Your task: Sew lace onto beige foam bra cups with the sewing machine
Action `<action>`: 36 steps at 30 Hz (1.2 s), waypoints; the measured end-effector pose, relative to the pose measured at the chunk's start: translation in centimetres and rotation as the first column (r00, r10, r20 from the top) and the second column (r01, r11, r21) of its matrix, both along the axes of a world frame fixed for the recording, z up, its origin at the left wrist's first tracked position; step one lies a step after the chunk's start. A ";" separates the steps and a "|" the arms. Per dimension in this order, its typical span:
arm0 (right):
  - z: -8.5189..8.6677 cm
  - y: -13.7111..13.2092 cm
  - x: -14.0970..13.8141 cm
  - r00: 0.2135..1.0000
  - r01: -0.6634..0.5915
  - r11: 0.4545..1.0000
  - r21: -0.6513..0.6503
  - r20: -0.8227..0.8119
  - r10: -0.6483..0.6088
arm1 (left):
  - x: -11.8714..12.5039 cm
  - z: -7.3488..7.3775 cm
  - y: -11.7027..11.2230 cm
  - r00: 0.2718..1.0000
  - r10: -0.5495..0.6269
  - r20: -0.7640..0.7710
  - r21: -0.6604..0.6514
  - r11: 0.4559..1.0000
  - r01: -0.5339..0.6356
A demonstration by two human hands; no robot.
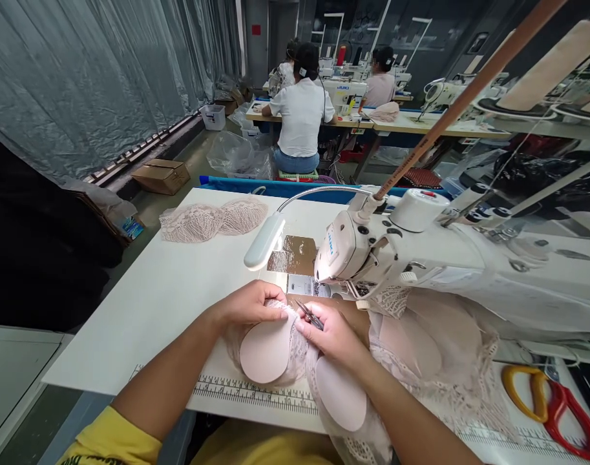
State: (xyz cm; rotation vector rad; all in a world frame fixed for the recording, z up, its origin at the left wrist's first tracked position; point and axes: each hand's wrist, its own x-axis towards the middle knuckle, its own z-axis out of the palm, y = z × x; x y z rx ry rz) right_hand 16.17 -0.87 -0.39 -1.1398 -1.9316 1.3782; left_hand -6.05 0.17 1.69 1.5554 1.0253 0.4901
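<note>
A pale pink lace bra (265,352) with smooth padded cups lies at the table's front edge, one cup hanging partly over it. My left hand (251,303) pinches the lace edge at the top of the left cup. In my right hand (336,332) is a small pair of dark thread snips (310,315), its tips close to the lace between the cups. Just beyond both hands stands a white sewing machine (343,248), its needle area lit by a lamp (265,242). Whether the snips' blades touch a thread is too small to tell.
More lace bra pieces (421,342) are heaped right of my right hand, beside large scissors with red and yellow handles (570,413). Another lace piece (212,221) lies at the table's far left. A printed ruler (256,395) runs along the front edge. Co-workers (302,106) sit ahead.
</note>
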 end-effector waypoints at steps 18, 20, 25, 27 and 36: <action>-0.8 0.4 1.6 0.994 0.051 0.998 0.024 -0.101 -0.049 | 1.4 -0.2 -0.5 0.979 0.161 0.123 -0.156 0.978 -0.141; -0.7 0.4 1.7 0.996 0.052 0.998 0.033 -0.081 -0.049 | 1.5 -0.2 -0.5 0.971 0.190 0.147 -0.185 0.969 -0.162; -0.5 0.1 1.3 0.996 0.024 1.000 -0.020 -0.086 -0.026 | 2.0 -0.4 -0.6 0.955 0.227 0.191 -0.228 0.956 -0.182; -0.4 -0.1 1.0 0.994 0.010 0.999 -0.044 -0.104 -0.014 | 2.2 -0.4 -0.6 0.957 0.224 0.183 -0.235 0.955 -0.179; -0.3 0.0 0.3 0.976 0.049 0.998 -0.045 -0.208 -0.057 | 2.5 -0.7 -0.7 0.971 0.170 0.168 -0.239 0.963 -0.127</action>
